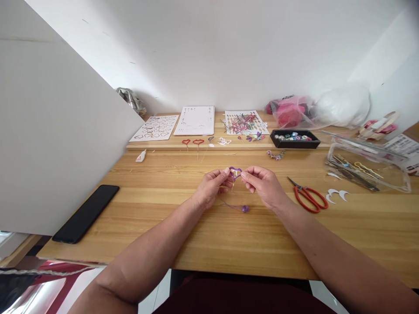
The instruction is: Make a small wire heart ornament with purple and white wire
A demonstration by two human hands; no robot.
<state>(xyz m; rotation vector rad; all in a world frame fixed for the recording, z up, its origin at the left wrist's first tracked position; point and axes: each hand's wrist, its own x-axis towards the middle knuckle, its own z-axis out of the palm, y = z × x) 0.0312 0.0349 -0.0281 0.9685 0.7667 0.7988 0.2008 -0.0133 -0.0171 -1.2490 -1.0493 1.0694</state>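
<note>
Between my two hands, above the middle of the wooden table, is a small purple thread-wrapped outline shape, with a gold-coloured wire hanging below it. My left hand pinches its left side between thumb and fingers. On its right side, the thumb and forefinger of my right hand close on the edge. Just below on the tabletop lies a little spool of purple thread, its loose thread trailing left. Red-handled scissors rest to the right of my right hand, with several white crescent pieces beyond them.
A black phone lies at the left, and a small white glue bottle farther back. Along the raised back ledge are paper sheets, red wrapped shapes and a black tray of spools. A clear plastic box stands at right.
</note>
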